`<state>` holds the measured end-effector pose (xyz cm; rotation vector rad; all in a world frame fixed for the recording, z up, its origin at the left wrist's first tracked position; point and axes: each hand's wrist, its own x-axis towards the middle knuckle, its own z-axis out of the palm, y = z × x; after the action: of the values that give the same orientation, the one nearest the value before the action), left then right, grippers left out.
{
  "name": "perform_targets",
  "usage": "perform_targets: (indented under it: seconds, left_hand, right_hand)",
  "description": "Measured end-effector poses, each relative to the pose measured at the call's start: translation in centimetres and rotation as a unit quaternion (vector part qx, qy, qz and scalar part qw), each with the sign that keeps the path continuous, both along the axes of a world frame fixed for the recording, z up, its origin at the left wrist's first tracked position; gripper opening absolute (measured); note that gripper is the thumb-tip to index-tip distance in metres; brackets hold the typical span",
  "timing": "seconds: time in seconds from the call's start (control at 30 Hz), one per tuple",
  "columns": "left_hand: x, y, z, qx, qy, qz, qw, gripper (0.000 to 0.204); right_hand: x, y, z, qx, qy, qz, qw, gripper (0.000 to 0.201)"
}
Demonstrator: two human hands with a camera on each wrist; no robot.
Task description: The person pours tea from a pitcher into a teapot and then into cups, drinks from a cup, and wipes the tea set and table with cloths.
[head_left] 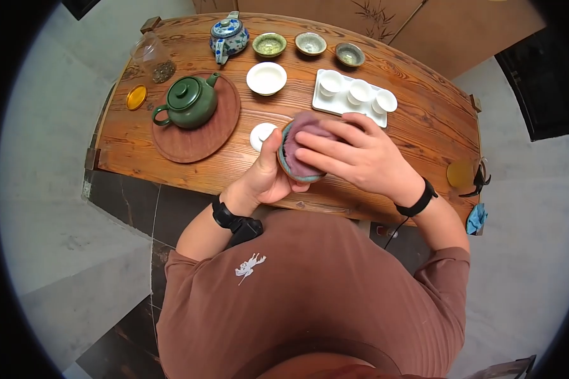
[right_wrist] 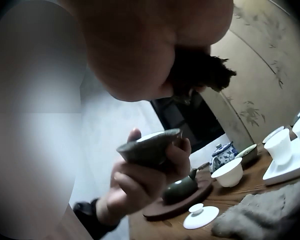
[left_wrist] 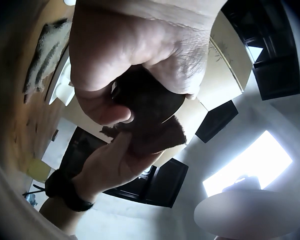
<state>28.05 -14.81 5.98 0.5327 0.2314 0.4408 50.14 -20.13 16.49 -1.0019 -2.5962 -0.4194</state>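
Above the near edge of the curved wooden bench [head_left: 417, 120], the left hand [head_left: 265, 180] holds a small blue-grey glazed ceramic cup [head_left: 291, 169], fingers curled round its wall and thumb on the rim. The right hand [head_left: 360, 158] presses a dark purple-brown cloth [head_left: 310, 129] into the cup's mouth, its fingers lying nearly straight across the cloth.

The head view alone lays out the bench: a dark green ceramic teapot [head_left: 188, 101] on a round brown wooden tray [head_left: 196, 142], a small white lid [head_left: 260, 136] just beside the cup, a white bowl [head_left: 266, 78], a white rectangular tray [head_left: 319, 101] carrying three white cups, a blue-and-white porcelain teapot [head_left: 228, 35], three glazed bowls in a row at the far edge, a glass jar [head_left: 152, 57] and a yellow disc [head_left: 136, 97] at the left end.

The right wrist view shows what the head view hides: the cup [right_wrist: 150, 147] from the side, tilted, with the left hand's fingers [right_wrist: 140, 187] wrapped under its base, and a grey furry mat [right_wrist: 265, 215] on the bench.

The left wrist view looks up from below, showing the cloth [left_wrist: 155, 125] bunched between both hands, the cup itself hidden behind the palm.
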Motion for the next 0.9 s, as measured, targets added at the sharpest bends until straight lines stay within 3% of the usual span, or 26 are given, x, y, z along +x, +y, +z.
perform_targets:
  seconds: [0.03,0.13,0.23,0.37,0.5,0.53,0.6,0.73,0.8,0.9]
  left_hand:
    - [-0.2,0.0,0.2,0.006,-0.002,-0.004,1.000,0.088]
    - [-0.7,0.2,0.9,0.040,0.009,0.032,0.999,0.085]
    - [-0.9,0.2,1.0,0.053,0.029,0.088,0.994,0.087]
    - [0.4,0.2,-0.7,0.087,0.031,0.166,0.982,0.088]
    - [1.0,0.2,0.5,0.098,0.028,0.235,0.967,0.085]
    - [1.1,0.3,0.9,0.107,0.033,0.253,0.961,0.085]
    - [0.9,0.1,1.1,0.251,0.111,0.293,0.916,0.091]
    - [2.0,1.0,-0.3,0.492,0.135,0.405,0.759,0.105]
    - [2.0,1.1,-0.5,0.487,0.131,0.370,0.781,0.115]
    - [1.4,1.3,-1.0,0.475,0.132,0.278,0.824,0.119]
  right_hand:
    - [-0.5,0.3,0.1,0.017,-0.060,0.008,0.998,0.049]
    - [-1.0,0.4,0.1,-0.007,-0.086,-0.027,0.996,0.045]
    - [-1.3,-0.1,-0.1,-0.104,-0.069,-0.043,0.991,0.050]
    - [-2.8,-1.1,0.1,-0.328,0.119,-0.050,0.936,0.066]
    - [-3.3,-1.7,-1.9,-0.358,0.294,-0.003,0.886,0.067]
    - [-3.5,-2.0,-1.5,-0.466,0.366,-0.020,0.805,0.064]
    - [-3.9,-2.7,-0.4,-0.646,0.484,-0.047,0.588,0.058]
    - [-4.5,-3.4,-2.6,-0.603,0.665,0.009,0.441,0.053]
    - [-4.6,-3.4,-2.0,-0.584,0.723,0.012,0.368,0.052]
    - [-3.8,-3.4,-0.6,-0.586,0.733,0.022,0.346,0.044]
